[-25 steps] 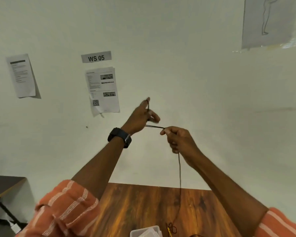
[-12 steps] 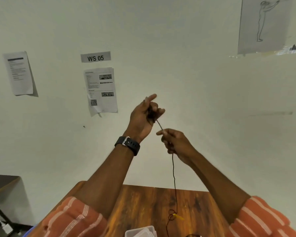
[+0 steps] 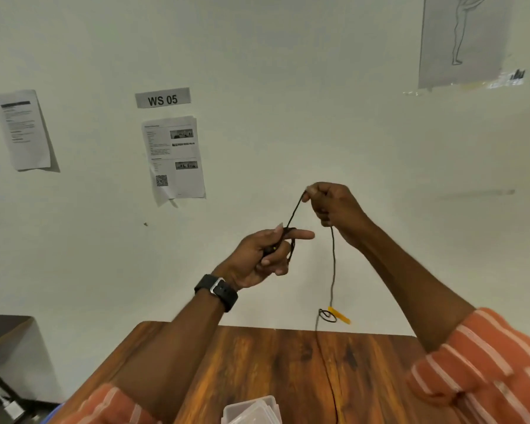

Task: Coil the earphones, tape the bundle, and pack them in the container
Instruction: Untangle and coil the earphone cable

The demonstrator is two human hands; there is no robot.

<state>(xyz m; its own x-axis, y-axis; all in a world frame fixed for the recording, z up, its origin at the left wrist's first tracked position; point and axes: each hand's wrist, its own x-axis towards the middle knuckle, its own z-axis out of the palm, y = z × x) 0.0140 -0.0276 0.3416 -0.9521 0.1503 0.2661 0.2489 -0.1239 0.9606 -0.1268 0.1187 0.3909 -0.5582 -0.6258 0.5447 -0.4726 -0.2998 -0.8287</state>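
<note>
— What are the two hands doing?
— The left hand, in the middle of the frame, has the black earphone cord looped round its pointing finger, other fingers curled on it. The right hand, higher up, pinches the cord. The rest hangs down.
— What's around?
— One brown wooden table at the bottom, one clear container on it, and four papers on the white wall.
</note>
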